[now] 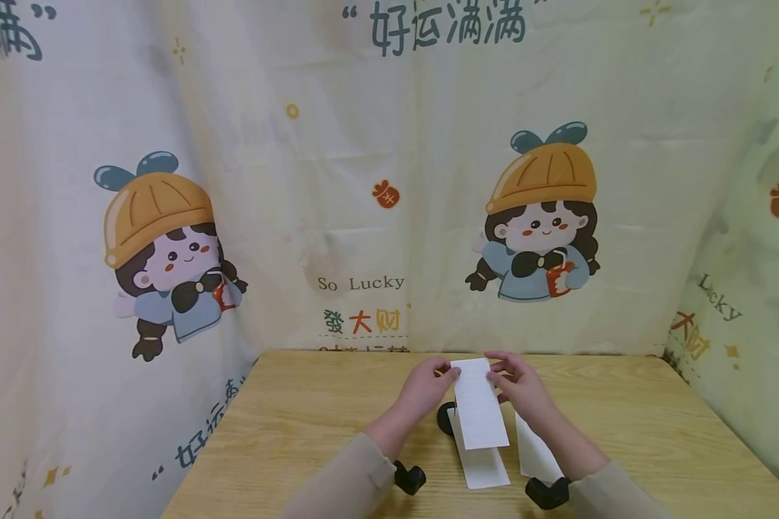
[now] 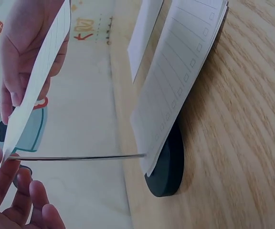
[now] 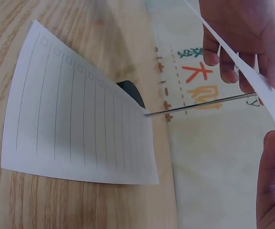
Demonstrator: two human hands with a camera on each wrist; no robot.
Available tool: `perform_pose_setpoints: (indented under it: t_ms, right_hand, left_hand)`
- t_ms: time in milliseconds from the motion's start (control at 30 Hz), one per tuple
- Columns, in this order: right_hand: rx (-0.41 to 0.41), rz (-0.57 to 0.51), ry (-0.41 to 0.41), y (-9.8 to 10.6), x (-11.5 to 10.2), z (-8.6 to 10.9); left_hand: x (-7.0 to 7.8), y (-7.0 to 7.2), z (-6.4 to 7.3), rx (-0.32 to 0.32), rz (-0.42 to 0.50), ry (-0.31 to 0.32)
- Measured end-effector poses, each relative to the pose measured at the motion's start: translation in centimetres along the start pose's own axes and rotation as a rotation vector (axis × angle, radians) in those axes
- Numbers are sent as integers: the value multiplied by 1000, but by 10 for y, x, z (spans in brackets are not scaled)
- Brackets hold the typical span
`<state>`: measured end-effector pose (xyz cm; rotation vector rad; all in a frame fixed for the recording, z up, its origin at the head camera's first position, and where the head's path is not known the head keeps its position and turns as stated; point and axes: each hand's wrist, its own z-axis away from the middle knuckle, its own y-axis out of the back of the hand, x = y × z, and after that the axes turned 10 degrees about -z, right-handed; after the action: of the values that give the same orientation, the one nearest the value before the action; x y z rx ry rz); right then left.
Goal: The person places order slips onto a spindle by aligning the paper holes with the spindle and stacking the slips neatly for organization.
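Both hands hold a white slip of paper (image 1: 482,411) raised above the table. My left hand (image 1: 426,386) pinches its upper left corner between thumb and fingers, and my right hand (image 1: 519,382) grips the upper right edge. Below stands a paper spike, with a black round base (image 2: 170,167) and a thin metal rod (image 2: 80,158). The rod's upper end meets the raised slip right beside the left fingertips. Several lined slips with small checkboxes (image 3: 85,124) lie stacked at the foot of the rod, pierced by it and overhanging the base.
Another white paper (image 1: 535,453) lies on the wooden table (image 1: 311,411) to the right, partly behind the right forearm. A printed cloth (image 1: 441,238) hangs behind the table and on both sides. Black wrist camera mounts (image 1: 547,493) sit under the sleeves.
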<state>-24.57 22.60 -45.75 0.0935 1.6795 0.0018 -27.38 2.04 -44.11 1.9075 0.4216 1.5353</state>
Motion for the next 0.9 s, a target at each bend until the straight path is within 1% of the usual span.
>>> perform_pose_setpoints:
  t_ms: [133, 267, 500, 733, 900]
  right_hand:
    - [0, -2, 1, -2, 1, 1]
    - [-1, -4, -2, -3, 3, 1]
    - [2, 0, -10, -5, 2, 0]
    - [11, 2, -17, -6, 0, 0]
    - [6, -2, -13, -6, -1, 1]
  left_hand:
    - [0, -1, 1, 22, -8, -14]
    - [-2, -2, 0, 36, 3, -27]
    - [-1, -3, -3, 38, 15, 19]
    - [-3, -5, -4, 47, 28, 30]
    - [-2, -4, -4, 41, 26, 39]
